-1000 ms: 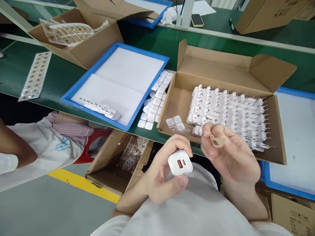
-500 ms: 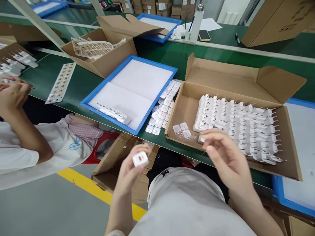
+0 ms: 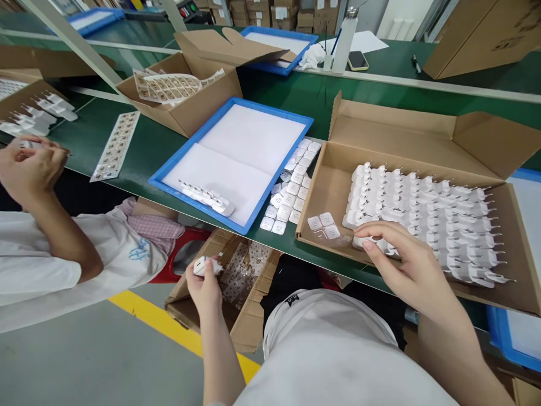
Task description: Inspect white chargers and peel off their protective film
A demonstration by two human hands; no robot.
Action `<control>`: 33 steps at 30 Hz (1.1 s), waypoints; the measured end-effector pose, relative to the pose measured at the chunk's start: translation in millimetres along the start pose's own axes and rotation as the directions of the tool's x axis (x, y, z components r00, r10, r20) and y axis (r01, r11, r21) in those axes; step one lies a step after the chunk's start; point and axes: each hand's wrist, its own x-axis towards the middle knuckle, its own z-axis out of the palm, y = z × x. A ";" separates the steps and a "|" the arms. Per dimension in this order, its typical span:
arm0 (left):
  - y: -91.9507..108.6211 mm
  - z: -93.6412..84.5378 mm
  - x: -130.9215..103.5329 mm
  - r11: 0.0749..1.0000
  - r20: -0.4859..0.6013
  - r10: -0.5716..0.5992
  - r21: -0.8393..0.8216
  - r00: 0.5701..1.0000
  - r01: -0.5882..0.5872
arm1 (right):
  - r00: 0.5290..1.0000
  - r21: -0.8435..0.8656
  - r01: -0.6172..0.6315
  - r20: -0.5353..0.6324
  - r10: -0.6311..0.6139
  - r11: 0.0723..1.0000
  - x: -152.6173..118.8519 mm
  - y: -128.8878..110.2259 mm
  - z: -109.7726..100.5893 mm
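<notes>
My left hand [image 3: 205, 290] grips a small white charger [image 3: 204, 265], held out above a cardboard box on the floor. My right hand [image 3: 395, 254] hovers at the front edge of the shallow carton [image 3: 321, 169], thumb and forefinger apart, close to a white piece partly hidden behind the fingers. Rows of white plugs with metal pins [image 3: 418, 214] fill much of this carton. In its front left corner lie clear film and a few square labels [image 3: 326, 219]. Many white square pieces [image 3: 291, 200] lie between the carton and a blue-framed tray [image 3: 243, 228].
Several plugs [image 3: 205, 197] lie on the tray. Further left are a sheet of parts [image 3: 115, 146], an open box of sheets [image 3: 169, 115] and a co-worker's hands [image 3: 36, 163]. The floor box [image 3: 249, 327] holds scraps. Behind stand a bottle [image 3: 344, 42] and a phone [image 3: 357, 61].
My left hand has moved left with the charger and turned it, so a different face shows. My right hand's fingers have come nearer the carton's front. The whole view has shifted slightly.
</notes>
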 end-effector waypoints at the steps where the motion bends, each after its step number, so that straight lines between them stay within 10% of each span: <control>1: 13.3 5.1 -11.7 0.996 0.065 0.076 -0.054 0.995 -0.073 | 1.000 -0.027 0.000 0.030 0.000 1.000 0.2 0.9 -0.2; 5: 75.0 39.7 -59.2 0.931 0.373 0.340 -0.262 0.863 -0.253 | 0.993 -0.086 0.046 0.115 -0.036 0.995 -1.4 4.0 -0.8; 7: 101.1 59.9 -72.4 0.847 0.517 0.517 -0.423 0.682 -0.322 | 0.990 -0.094 0.063 0.134 -0.050 0.994 -3.3 5.2 -0.9; 10: 123.9 81.4 -81.7 0.775 0.569 0.619 -0.553 0.541 -0.305 | 0.988 -0.092 0.073 0.143 -0.059 0.993 -7.5 6.6 0.0; 33: 137.9 99.5 -94.8 0.764 0.571 0.634 -0.565 0.521 -0.311 | 0.985 -0.040 0.081 0.153 -0.074 0.996 -12.4 5.5 1.9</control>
